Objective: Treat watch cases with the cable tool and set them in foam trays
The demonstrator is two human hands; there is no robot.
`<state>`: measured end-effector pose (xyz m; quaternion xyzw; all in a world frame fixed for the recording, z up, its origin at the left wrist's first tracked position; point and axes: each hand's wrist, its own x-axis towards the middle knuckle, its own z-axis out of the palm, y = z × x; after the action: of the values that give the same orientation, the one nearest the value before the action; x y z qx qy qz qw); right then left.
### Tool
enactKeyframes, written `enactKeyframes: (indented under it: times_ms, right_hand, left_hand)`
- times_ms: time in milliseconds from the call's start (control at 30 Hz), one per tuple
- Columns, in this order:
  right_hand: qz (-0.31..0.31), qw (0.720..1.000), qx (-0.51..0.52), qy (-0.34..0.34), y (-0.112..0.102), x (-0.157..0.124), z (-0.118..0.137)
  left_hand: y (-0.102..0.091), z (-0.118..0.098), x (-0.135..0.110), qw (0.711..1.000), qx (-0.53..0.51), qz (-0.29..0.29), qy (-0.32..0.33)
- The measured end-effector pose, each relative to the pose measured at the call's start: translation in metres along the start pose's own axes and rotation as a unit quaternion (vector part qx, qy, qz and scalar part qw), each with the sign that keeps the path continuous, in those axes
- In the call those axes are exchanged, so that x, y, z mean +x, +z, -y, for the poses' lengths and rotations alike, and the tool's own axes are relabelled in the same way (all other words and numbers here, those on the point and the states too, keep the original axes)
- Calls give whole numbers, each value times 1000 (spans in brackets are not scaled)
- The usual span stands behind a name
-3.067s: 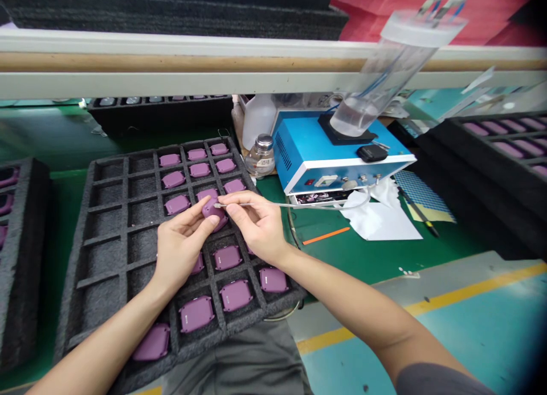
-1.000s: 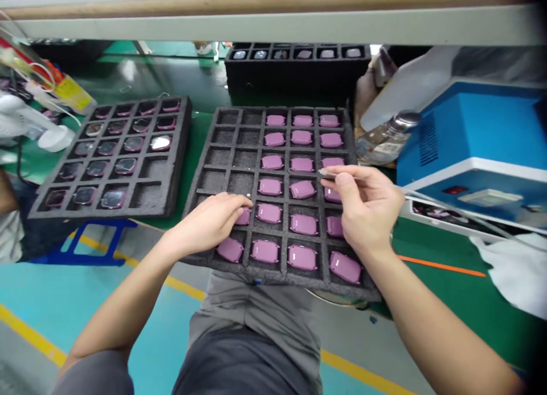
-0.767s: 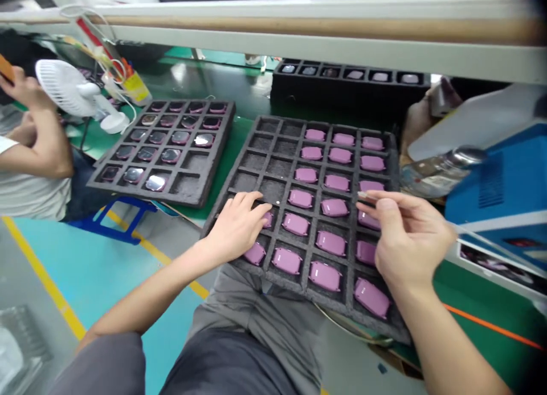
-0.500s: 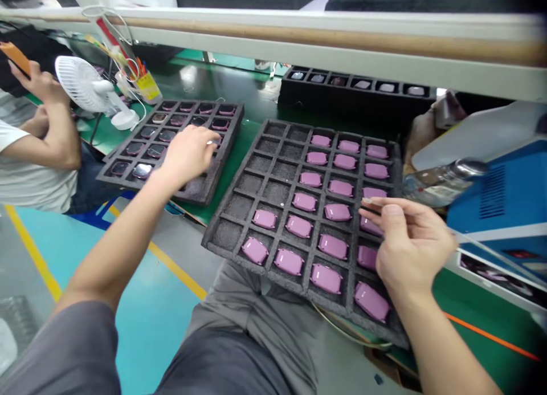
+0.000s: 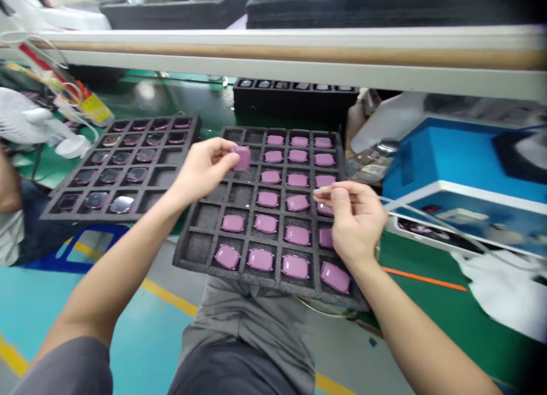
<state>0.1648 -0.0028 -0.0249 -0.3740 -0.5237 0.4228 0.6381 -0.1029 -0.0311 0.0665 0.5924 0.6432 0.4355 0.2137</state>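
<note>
My left hand (image 5: 207,170) pinches a purple watch case (image 5: 241,158) between thumb and fingers, held up over the left part of the near foam tray (image 5: 200,217). Rows of similar purple watch cases (image 5: 297,235) lie in this tray's compartments, and several compartments on its left are bare. My right hand (image 5: 356,221) hovers over the tray's right columns, fingers pinched together. A small pale tip shows at its fingertips, too small to name. To the left, a second foam tray (image 5: 164,177) holds watch cases with dark glossy faces; its right column is partly bare.
A white fan (image 5: 38,118) and a yellow-labelled pen holder (image 5: 96,109) stand at the left. Behind is a black tray stack (image 5: 294,104) under a shelf rail (image 5: 273,53). A bottle (image 5: 376,158), a blue machine (image 5: 465,161), a pale cord (image 5: 431,218) and white cloth (image 5: 508,292) are at the right.
My left hand has moved right from the left tray to above the near tray, now with a purple watch case in it. The view has turned right; my right hand keeps its pinch.
</note>
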Motion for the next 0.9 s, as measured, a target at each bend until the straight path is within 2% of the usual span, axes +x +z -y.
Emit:
enactKeyframes:
  times_ms: [67, 133, 200, 267, 433, 900]
  right_hand:
    - [14, 1000, 4, -14, 0, 2, -1]
    - [23, 999, -5, -35, -1, 5, -2]
    - [25, 998, -20, -56, -2, 8, -3]
    - [19, 997, -26, -72, -2, 11, -3]
    - [21, 994, -39, -100, -2, 13, 0]
    - [30, 995, -63, -75, -4, 12, -3]
  left_hand:
    - [47, -11, -3, 990, -126, 57, -24]
    - [85, -17, -5, 965, -235, 96, -61]
    - [110, -18, -6, 943, -302, 109, -86]
    - [124, -15, -7, 933, -332, 107, -86]
    - [134, -7, -12, 938, -326, 83, -83]
    - [137, -6, -17, 932, -354, 66, -48]
